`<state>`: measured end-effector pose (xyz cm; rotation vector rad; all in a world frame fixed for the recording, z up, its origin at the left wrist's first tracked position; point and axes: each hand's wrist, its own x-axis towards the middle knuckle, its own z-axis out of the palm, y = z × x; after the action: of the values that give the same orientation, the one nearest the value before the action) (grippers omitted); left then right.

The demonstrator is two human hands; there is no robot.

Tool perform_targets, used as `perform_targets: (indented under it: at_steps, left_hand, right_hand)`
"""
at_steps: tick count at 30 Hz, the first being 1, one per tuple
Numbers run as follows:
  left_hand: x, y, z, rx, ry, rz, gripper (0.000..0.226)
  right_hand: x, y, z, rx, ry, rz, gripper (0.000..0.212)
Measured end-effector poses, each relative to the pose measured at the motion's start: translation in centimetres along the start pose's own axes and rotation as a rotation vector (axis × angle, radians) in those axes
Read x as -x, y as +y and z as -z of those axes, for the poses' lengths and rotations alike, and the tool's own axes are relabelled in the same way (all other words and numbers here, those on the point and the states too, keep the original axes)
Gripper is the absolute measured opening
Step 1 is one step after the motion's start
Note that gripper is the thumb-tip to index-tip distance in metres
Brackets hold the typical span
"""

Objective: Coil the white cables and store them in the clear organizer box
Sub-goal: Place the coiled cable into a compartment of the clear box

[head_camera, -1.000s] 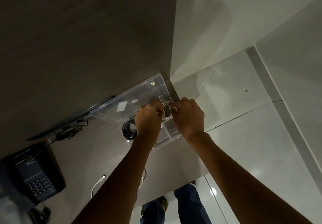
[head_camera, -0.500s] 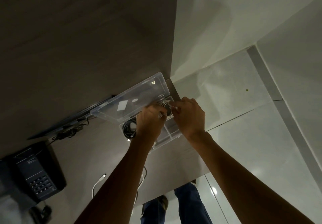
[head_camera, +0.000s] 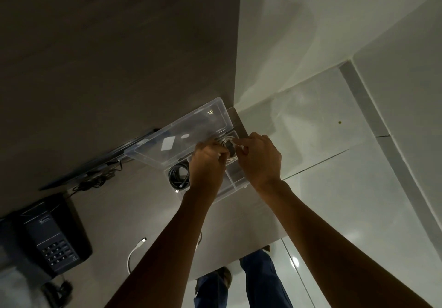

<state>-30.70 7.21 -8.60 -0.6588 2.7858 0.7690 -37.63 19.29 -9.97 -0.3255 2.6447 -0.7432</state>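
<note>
hidden: the hands cover much of the clear organizer box and most of the white cable coil | fingers: left hand and right hand fingers curl tight, pinching the coil between them over the box | look: small, round white loops; a black cable coil lies in the left compartment | another white cable lies on the surface

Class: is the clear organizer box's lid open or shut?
Open. The lid is swung back from the organizer box, leaving its compartments exposed.

Brown desk: clear organizer box, black telephone, loose white cable.
</note>
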Motion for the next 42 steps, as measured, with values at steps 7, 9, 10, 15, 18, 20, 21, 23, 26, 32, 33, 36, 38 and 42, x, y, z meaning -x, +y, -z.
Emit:
perform_targets:
  at_steps: [7, 9, 10, 15, 18, 20, 21, 23, 26, 32, 33, 36, 38, 42]
  left_hand:
    - [-1.1, 0.6, -0.4, -0.199, -0.056, 0.140, 0.037]
    - [-1.2, 0.5, -0.5, -0.181, -0.064, 0.157, 0.037]
    - [-1.2, 0.5, -0.5, -0.142, -0.055, 0.147, 0.036]
    - [-0.7, -0.1, 0.1, -0.001, -0.073, -0.026, 0.029]
    - [-0.6, -0.6, 0.4, 0.042, -0.121, -0.100, 0.024]
    - [-0.3, -0.8, 0.5, 0.082, -0.105, -0.135, 0.020]
    - [-0.1, -0.9, 0.5, 0.127, -0.079, -0.126, 0.019]
    - [0.2, -1.0, 0.4, 0.258, -0.024, -0.057, 0.018]
    - [0.6, -0.8, 0.5, 0.305, 0.064, -0.046, 0.015]
    - [1.4, -0.1, 0.6, 0.270, 0.154, -0.068, 0.015]
    - [1.5, -0.1, 0.6, 0.264, 0.162, -0.066, 0.014]
    - [1.9, -0.1, 0.7, 0.302, 0.159, -0.048, 0.016]
    - [2.3, -0.4, 0.6, 0.345, 0.139, -0.024, 0.018]
    - [3.2, -0.9, 0.4, 0.281, 0.183, -0.038, 0.021]
  right_hand:
    - [-0.1, 0.2, -0.1, 0.012, 0.018, 0.032, 0.019]
    - [-0.2, 0.3, -0.2, 0.010, 0.016, 0.033, 0.022]
    - [-0.2, 0.4, -0.3, 0.006, 0.018, 0.031, 0.024]
    - [0.2, 0.6, -0.4, -0.030, 0.002, 0.030, 0.019]
    - [0.8, 0.9, -0.3, -0.037, -0.012, 0.052, 0.016]
    - [1.1, 1.2, -0.3, -0.055, -0.032, 0.069, 0.017]
    - [1.2, 1.3, -0.3, -0.070, -0.041, 0.081, 0.018]
    - [1.4, 1.5, -0.3, -0.108, -0.041, 0.111, 0.020]
    - [1.8, 1.6, -0.3, -0.155, -0.034, 0.123, 0.025]
    - [2.5, 1.5, 0.0, -0.207, -0.044, 0.124, 0.035]
    - [2.6, 1.6, 0.0, -0.212, -0.043, 0.130, 0.035]
    - [2.8, 1.7, 0.1, -0.230, -0.027, 0.130, 0.037]
    - [3.0, 1.7, 0.1, -0.235, -0.010, 0.127, 0.038]
    - [3.5, 1.8, 0.1, -0.223, 0.018, 0.137, 0.039]
